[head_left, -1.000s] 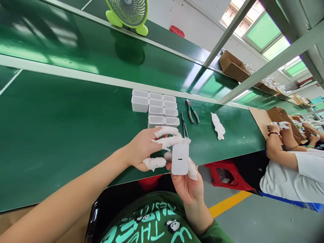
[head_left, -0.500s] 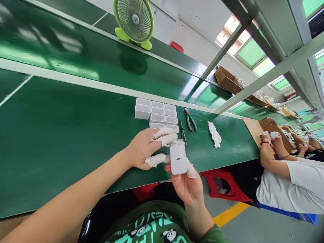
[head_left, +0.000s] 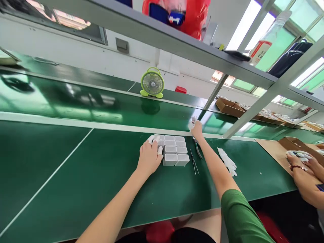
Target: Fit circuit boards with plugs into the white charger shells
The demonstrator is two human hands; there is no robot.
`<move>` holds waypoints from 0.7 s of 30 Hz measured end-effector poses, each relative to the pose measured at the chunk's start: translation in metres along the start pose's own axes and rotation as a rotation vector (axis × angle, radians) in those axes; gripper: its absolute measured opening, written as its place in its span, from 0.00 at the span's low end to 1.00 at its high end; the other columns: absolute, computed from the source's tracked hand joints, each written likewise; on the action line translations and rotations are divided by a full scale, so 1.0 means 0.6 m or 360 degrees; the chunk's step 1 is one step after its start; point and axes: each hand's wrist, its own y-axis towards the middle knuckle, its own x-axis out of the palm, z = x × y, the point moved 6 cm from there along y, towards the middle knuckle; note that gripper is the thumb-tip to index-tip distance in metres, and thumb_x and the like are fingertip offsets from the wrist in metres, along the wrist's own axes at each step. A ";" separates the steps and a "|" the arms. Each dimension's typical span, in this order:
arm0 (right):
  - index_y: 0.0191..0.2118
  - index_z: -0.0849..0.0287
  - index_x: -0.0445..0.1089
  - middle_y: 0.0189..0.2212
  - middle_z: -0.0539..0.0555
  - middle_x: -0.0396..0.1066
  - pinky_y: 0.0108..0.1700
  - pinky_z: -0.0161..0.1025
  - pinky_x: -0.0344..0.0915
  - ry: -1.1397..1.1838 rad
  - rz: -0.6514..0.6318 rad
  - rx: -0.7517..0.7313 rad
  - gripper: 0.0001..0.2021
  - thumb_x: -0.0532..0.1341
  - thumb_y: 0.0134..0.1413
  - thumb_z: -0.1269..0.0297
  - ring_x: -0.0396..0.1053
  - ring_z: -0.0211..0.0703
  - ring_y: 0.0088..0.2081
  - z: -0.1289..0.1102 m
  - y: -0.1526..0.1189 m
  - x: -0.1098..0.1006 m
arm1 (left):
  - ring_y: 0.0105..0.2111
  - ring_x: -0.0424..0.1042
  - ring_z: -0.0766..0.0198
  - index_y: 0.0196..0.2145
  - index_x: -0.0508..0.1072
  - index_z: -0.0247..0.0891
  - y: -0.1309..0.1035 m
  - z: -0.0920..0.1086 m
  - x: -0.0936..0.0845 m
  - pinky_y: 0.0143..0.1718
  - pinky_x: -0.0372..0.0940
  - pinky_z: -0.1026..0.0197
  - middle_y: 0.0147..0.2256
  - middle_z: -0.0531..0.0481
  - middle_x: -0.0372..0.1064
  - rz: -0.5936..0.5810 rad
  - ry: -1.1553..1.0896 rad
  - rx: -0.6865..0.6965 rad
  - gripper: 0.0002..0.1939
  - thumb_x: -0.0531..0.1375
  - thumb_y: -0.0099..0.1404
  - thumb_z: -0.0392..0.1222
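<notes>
White open boxes (head_left: pixel 170 158) stand in rows on the green table. My left hand (head_left: pixel 150 156), with white coverings on its fingertips, is closed round a box at the left end of the group. Farther back and to the right, my right hand (head_left: pixel 197 129) reaches over the pale ledge and holds a small white piece (head_left: pixel 191 125), its details blurred. Green-handled pliers (head_left: pixel 197 148) lie partly behind my right forearm. Tweezers (head_left: pixel 194 162) rest just right of the boxes.
A white glove (head_left: pixel 227 161) lies right of my forearm. The green fan (head_left: pixel 152 83) stands at the back. A metal post (head_left: pixel 249 107) and overhead shelf (head_left: pixel 162 25) cross the view. Another person's hands (head_left: pixel 301 162) are at a cardboard box (head_left: pixel 291 145) on the right.
The view has lifted and shifted. My hands have parted: the left moved to the boxes, the right reached forward past the ledge. The white charger-like block between them is no longer identifiable.
</notes>
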 end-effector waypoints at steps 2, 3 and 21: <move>0.57 0.60 0.69 0.55 0.59 0.71 0.52 0.53 0.74 -0.0015 0.0006 -0.0008 0.18 0.64 0.68 0.57 0.73 0.51 0.51 0.007 0.006 0.021 | 0.54 0.70 0.37 0.59 0.66 0.34 0.004 -0.014 0.006 0.51 0.69 0.36 0.50 0.30 0.70 0.0007 0.0038 -0.0041 0.24 0.53 0.66 0.36; 0.58 0.59 0.69 0.55 0.59 0.70 0.53 0.53 0.74 -0.0018 0.0009 -0.0022 0.18 0.64 0.67 0.57 0.73 0.51 0.52 0.009 0.007 0.026 | 0.53 0.71 0.38 0.59 0.66 0.33 0.006 -0.021 0.007 0.50 0.70 0.38 0.49 0.30 0.70 0.0005 0.0052 -0.0057 0.24 0.53 0.66 0.36; 0.64 0.56 0.58 0.59 0.65 0.66 0.63 0.62 0.65 0.0087 -0.0146 -0.0467 0.24 0.57 0.64 0.63 0.65 0.56 0.62 0.019 -0.233 -0.079 | 0.66 0.60 0.34 0.64 0.62 0.36 0.000 -0.047 0.025 0.57 0.67 0.32 0.62 0.27 0.59 -0.0096 -0.0005 0.0056 0.27 0.55 0.69 0.39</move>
